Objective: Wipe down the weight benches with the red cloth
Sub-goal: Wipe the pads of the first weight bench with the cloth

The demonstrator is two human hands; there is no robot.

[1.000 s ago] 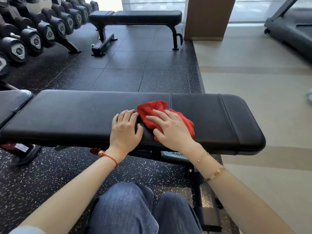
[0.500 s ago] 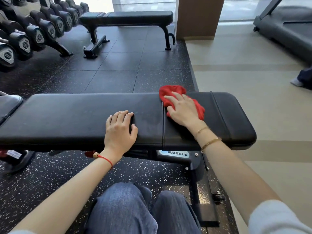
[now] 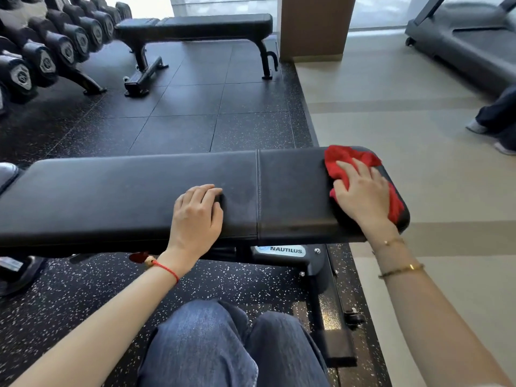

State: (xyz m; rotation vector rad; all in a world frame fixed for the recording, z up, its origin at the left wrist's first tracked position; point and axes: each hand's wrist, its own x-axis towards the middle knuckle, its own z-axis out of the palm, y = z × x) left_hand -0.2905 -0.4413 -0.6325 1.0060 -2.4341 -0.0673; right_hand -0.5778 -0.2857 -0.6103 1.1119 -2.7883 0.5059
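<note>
Head view: the red cloth [image 3: 351, 163] lies bunched on the right end of the near bench [image 3: 125, 191], close to its rounded edge. Your right hand [image 3: 363, 196] lies flat on top of it, fingers spread apart and pressing down, not pinching, so the cloth can rub the black pad. Your left hand [image 3: 195, 216] rests on the middle of the same bench, well apart from the cloth, fingers close together and curled a little. It holds nothing; it looks like it props you up while you lean over. Your knees [image 3: 223, 344] are just in front of the bench. Across the dark floor stands a second bench [image 3: 195, 25], likely the next one to wipe. Dumbbells [image 3: 42, 60] sit on a rack to the left.
</note>
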